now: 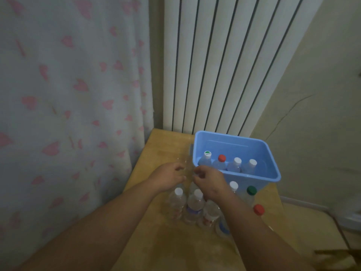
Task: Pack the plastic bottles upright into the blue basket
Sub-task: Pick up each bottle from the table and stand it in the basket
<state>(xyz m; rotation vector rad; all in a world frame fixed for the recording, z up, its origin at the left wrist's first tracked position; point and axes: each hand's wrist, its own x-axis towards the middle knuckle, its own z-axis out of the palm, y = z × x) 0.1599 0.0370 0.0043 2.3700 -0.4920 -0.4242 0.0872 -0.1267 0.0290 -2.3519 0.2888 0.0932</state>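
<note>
Head view: four bottles packed, a cluster still to go.
Four capped clear plastic bottles [237, 165] stand upright along the near wall of the blue plastic basket [230, 145]. At least seven loose bottles [195, 204] wait on the wooden table [166, 145] beside it. The left hand [169, 178] and right hand [208, 182] curl toward a faint uncapped bottle [185, 166]; I cannot tell whether they grip it.

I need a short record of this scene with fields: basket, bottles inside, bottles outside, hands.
basket: blue basket on the wooden table
inside: four bottles upright in one row; green-and-white cap, red cap, two white caps
outside: several bottles standing before the basket, among them a green-capped bottle
hands: left hand and right hand curled close together; something faint and clear lies between them, grip unclear
</note>
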